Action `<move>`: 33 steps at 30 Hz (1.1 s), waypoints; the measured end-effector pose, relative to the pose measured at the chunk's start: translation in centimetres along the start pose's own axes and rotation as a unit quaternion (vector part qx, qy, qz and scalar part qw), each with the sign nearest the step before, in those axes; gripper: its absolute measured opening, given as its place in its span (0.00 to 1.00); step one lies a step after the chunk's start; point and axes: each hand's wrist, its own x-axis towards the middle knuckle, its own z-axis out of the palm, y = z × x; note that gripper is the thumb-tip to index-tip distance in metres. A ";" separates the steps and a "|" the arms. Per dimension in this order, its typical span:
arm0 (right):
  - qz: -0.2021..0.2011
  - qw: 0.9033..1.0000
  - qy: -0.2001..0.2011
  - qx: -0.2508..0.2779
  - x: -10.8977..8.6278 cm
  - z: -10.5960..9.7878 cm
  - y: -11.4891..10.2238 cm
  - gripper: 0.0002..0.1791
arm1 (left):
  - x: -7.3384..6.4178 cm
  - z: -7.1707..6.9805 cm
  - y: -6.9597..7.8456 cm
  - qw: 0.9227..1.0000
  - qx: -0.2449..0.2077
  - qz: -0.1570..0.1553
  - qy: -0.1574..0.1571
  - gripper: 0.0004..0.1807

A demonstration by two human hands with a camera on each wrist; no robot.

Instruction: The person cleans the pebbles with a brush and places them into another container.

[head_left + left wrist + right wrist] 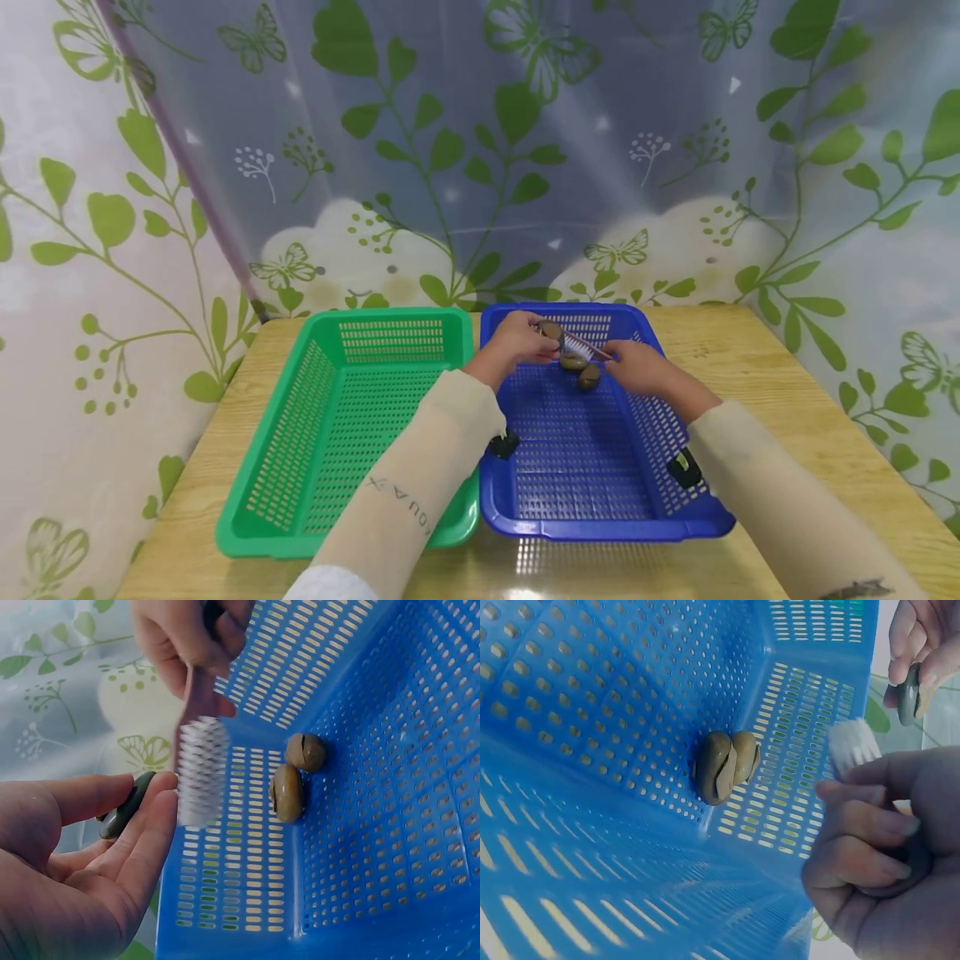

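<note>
Above the far end of the blue basket (603,528), my left hand (517,340) pinches a dark, smooth clam (127,808) between thumb and fingers. My right hand (637,367) grips the reddish handle of a scrubbing brush (201,771). In the left wrist view its white bristles stand upright close to the left fingertips; whether they touch the clam I cannot tell. Two more brown clams (589,377) lie side by side on the basket floor, below the hands. Pale flesh shows at the edge of one clam (715,766) in the right wrist view.
A green basket (262,546) stands to the left, next to the blue one, on a wooden table (757,375). Behind the table hangs a leaf-patterned sheet (450,167). Dark wrist devices (684,468) sit on both forearms.
</note>
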 end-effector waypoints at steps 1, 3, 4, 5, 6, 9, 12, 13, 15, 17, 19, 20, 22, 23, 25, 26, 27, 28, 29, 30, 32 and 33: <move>0.004 1.000 0.009 0.009 0.0 0.0 0.0 0.19 | 0.0 0.0 0.0 1.000 -0.006 -0.003 -0.001 0.30; 0.009 0.999 0.035 0.022 0.0 0.0 0.1 0.19 | 0.1 0.1 -0.1 1.000 -0.014 -0.007 0.001 0.31; 0.012 0.998 0.048 0.029 0.0 0.1 0.1 0.20 | 0.2 0.2 -0.2 1.000 -0.017 -0.009 0.002 0.31; 0.013 0.997 0.060 0.035 0.1 0.3 0.2 0.23 | 0.4 0.2 -0.3 1.000 -0.021 -0.011 0.003 0.31; 0.012 0.996 0.075 0.038 0.1 0.4 0.3 0.25 | 0.5 0.3 -0.5 1.000 -0.023 -0.012 0.005 0.30; 0.004 0.992 0.116 0.052 0.1 0.8 0.6 0.30 | 0.9 0.2 -1.0 0.999 -0.041 -0.013 0.004 0.30; -0.006 0.985 0.150 0.081 0.1 1.1 0.8 0.32 | 1.1 0.1 -1.4 0.998 -0.066 -0.016 0.001 0.30; -0.012 0.983 0.159 0.092 0.1 1.2 0.8 0.32 | 1.1 0.1 -1.6 0.997 -0.075 -0.018 0.001 0.30; -0.020 0.978 0.177 0.110 0.0 1.4 0.7 0.32 | 1.2 0.1 -1.8 0.996 -0.089 -0.020 0.003 0.30; -0.025 0.974 0.190 0.118 -0.1 1.6 0.6 0.31 | 1.2 0.2 -2.0 0.995 -0.098 -0.019 0.008 0.30; -0.029 0.973 0.199 0.117 0.0 1.8 0.5 0.30 | 1.4 0.3 -2.3 0.994 -0.105 -0.014 0.012 0.28; -0.030 0.973 0.198 0.115 0.0 1.8 0.4 0.30 | 1.5 0.4 -2.5 0.994 -0.107 -0.010 0.013 0.27; -0.029 0.974 0.196 0.106 0.1 2.0 0.4 0.31 | 1.7 0.4 -2.8 0.994 -0.109 -0.002 0.015 0.24; -0.028 0.975 0.194 0.102 0.2 2.1 0.3 0.31 | 1.8 0.4 -2.9 0.994 -0.111 0.002 0.016 0.23; -0.026 0.978 0.186 0.095 0.3 2.2 0.3 0.31 | 1.8 0.4 -3.2 0.994 -0.109 0.006 0.021 0.23; -0.025 0.979 0.181 0.091 0.3 2.3 0.3 0.31 | 1.9 0.3 -3.3 0.994 -0.108 0.007 0.024 0.23; -0.023 0.980 0.178 0.088 0.4 2.4 0.3 0.31 | 1.9 0.3 -3.5 0.994 -0.108 0.008 0.026 0.23; -0.022 0.980 0.177 0.084 0.4 2.4 0.4 0.31 | 2.0 0.2 -3.6 0.994 -0.109 0.008 0.028 0.23; -0.021 0.981 0.175 0.082 0.4 2.5 0.4 0.31 | 2.0 0.2 -3.7 0.994 -0.108 0.009 0.029 0.23; -0.020 0.981 0.174 0.080 0.4 2.4 0.5 0.31 | 2.1 0.2 -3.8 0.994 -0.106 0.009 0.027 0.24; -0.016 0.982 0.173 0.076 0.4 2.3 0.6 0.31 | 2.2 0.3 -4.0 0.995 -0.099 0.011 0.020 0.24; -0.015 0.982 0.173 0.075 0.3 2.3 0.7 0.32 | 2.2 0.4 -4.0 0.995 -0.097 0.012 0.015 0.24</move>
